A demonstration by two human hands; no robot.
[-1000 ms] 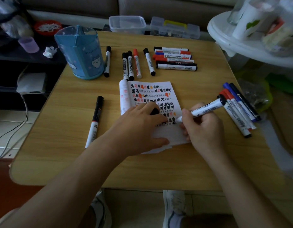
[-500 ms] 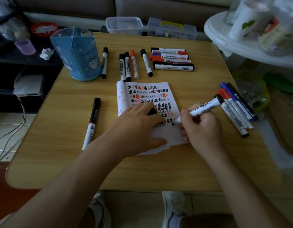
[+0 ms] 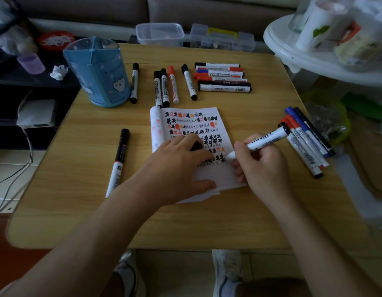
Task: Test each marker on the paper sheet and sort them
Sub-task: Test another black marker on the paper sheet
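A paper sheet [image 3: 192, 121] covered in black and red test scribbles lies mid-table. My left hand [image 3: 177, 168] rests on its lower part and pinches a black marker cap [image 3: 196, 145] between its fingers. My right hand [image 3: 262, 168] grips a white marker [image 3: 267, 138] with a black end, its tip touching the sheet's lower right. Sorted markers lie around: a stacked group [image 3: 224, 82] at the back, three side by side [image 3: 164, 86], several [image 3: 307, 144] at the right, and one black-capped marker [image 3: 120, 155] alone at the left.
A blue pen holder [image 3: 98, 73] stands at the back left of the wooden table [image 3: 78, 189], with one marker [image 3: 134, 82] beside it. Clear plastic boxes [image 3: 160, 34] sit beyond the far edge. A white round stand [image 3: 314, 58] overhangs the right corner.
The marker tip has shifted slightly along the lowest scribble row. My left hand stays on the sheet with the cap.
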